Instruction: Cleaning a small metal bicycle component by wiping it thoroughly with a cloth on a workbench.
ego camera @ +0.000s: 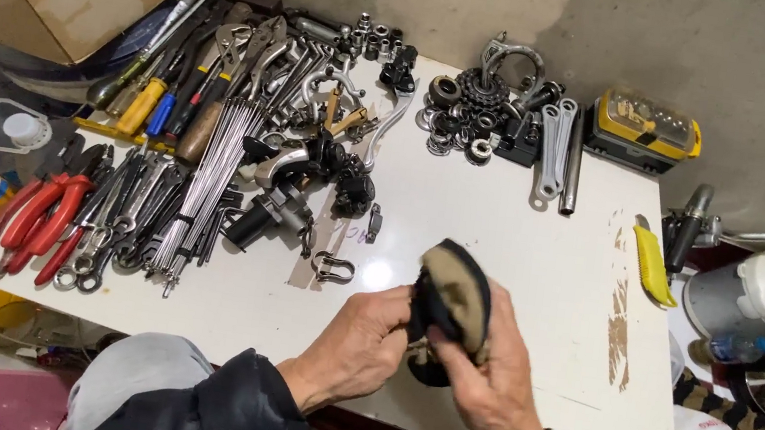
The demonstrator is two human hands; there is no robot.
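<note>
Both your hands, left [362, 344] and right [494, 379], grip a dirty rag [455, 297] around some dark part; loosen either grip and it drops onto the bench [497, 229] below.

White table [495, 248], tools [167, 150], sprockets [478, 110], yellow knife [652, 263]

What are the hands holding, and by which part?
Both hands share one dirty tan rag wrapped around a dark part: left hand at its left edge, right hand under its right side.
</note>
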